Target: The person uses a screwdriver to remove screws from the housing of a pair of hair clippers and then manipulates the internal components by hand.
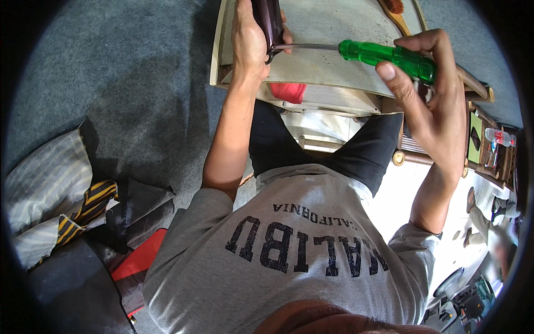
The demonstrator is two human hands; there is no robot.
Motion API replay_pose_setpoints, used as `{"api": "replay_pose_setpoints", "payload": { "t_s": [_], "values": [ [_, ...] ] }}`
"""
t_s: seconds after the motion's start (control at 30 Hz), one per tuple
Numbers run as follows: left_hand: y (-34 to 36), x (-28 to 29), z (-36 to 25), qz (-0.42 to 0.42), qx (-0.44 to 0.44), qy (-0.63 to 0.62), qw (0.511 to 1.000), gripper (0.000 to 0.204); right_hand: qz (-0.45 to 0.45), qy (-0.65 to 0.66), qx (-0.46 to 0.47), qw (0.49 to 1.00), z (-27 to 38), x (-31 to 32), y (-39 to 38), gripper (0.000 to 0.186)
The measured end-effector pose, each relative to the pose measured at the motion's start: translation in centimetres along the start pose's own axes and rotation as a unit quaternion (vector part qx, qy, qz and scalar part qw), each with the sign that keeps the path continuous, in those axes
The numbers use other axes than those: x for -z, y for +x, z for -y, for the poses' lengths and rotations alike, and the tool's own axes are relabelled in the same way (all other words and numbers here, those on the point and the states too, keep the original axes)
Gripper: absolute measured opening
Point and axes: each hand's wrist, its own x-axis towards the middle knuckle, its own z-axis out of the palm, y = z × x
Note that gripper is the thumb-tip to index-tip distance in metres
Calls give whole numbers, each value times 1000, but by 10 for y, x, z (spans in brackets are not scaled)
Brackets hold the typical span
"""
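Note:
A dark maroon, glossy, long device (267, 21) is gripped in my left hand (248, 42), over the left part of a pale worktable (328, 25). Its upper end runs out of the picture, so its kind is unclear; a small dark loop shows at its lower end. My right hand (436, 106) holds a screwdriver (384, 55) by its translucent green handle, with the thumb and fingers around its back end. The metal shaft points left and its tip meets the device near the lower end. Whether the tip sits in a screw is not visible.
A wooden-handled brush (396, 16) lies at the table's far right. Red cloth (288, 92) shows under the tabletop. To the right stands a wooden rack with a clear bottle (499, 137); another person (489, 239) is beyond. Striped fabric (47, 178) lies at left.

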Motion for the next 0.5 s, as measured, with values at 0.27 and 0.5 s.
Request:
{"api": "replay_pose_setpoints", "payload": {
  "t_s": [0.27, 0.5],
  "values": [
    [3, 1, 3, 3, -3, 11, 1000, 68, 23, -20, 1, 1000, -13, 3, -3, 51],
    [1, 5, 2, 3, -26, 18, 999, 68, 12, 46, 9, 999, -16, -6, -4, 47]
  ]
}}
